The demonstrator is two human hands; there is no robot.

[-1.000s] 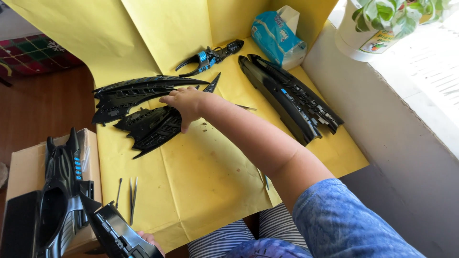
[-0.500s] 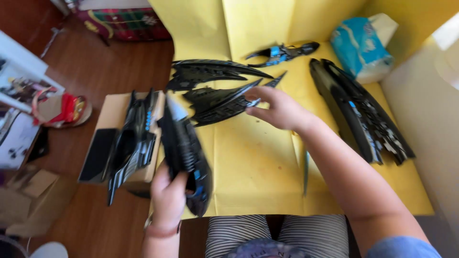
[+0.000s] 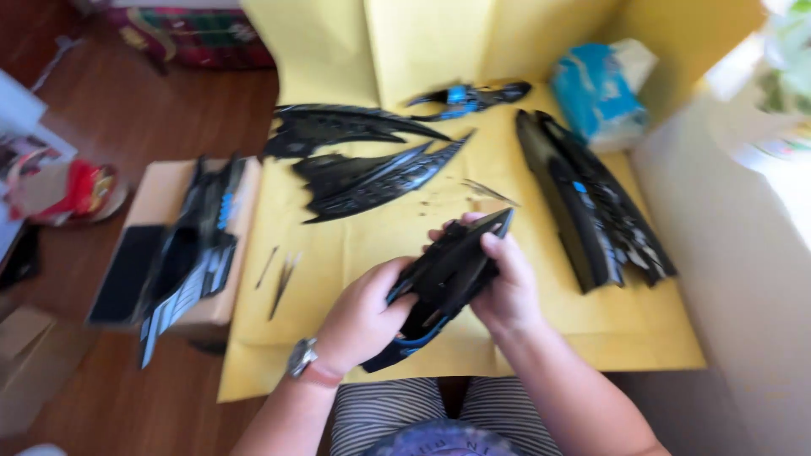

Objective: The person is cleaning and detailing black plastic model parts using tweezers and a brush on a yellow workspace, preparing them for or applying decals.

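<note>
Both our hands now meet: left hand [image 3: 365, 311] and right hand [image 3: 507, 287] clamp the black hull piece [image 3: 443, 283] above the yellow counter [image 3: 541, 338], fitting parts; next calls for careful alignment.

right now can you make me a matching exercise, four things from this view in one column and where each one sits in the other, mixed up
Things:
1. black and blue model piece
2. light blue tissue pack
3. long black hull section
4. cardboard box

Places:
A. left of the yellow paper, over the wooden floor, with a black model part lying on it
B. far right corner of the yellow paper
C. held in both hands, left hand and right hand
D. lying along the right side of the yellow paper

Pairs: 1-C, 2-B, 3-D, 4-A
</note>
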